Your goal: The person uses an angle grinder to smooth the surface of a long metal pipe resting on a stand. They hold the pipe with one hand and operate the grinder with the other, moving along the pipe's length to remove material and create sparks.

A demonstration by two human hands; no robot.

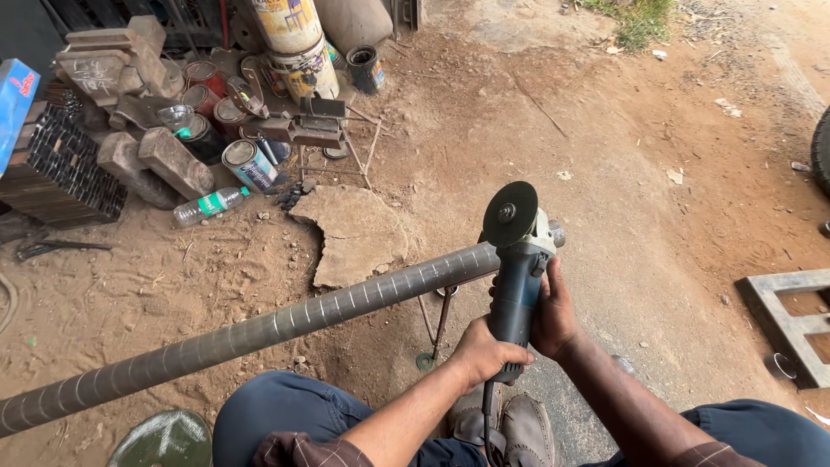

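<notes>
Both hands clasp one angle grinder: the left hand pressed round its rear handle, the right hand wrapped round the body, with the single dark disc just above the grip beside the end of one long ribbed metal pipe. Far up-left of the grip lie several round paint tins, one clear plastic bottle with a green label, two stacked yellow buckets and a blue box.

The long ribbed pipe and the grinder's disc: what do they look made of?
Pipe: likely steel, dull grey with spiral banding and faint rust tint. Angle grinder disc: dark, matte, looks like an abrasive disc with a metal centre nut. Both hands grip the grinder's blue body.
</notes>
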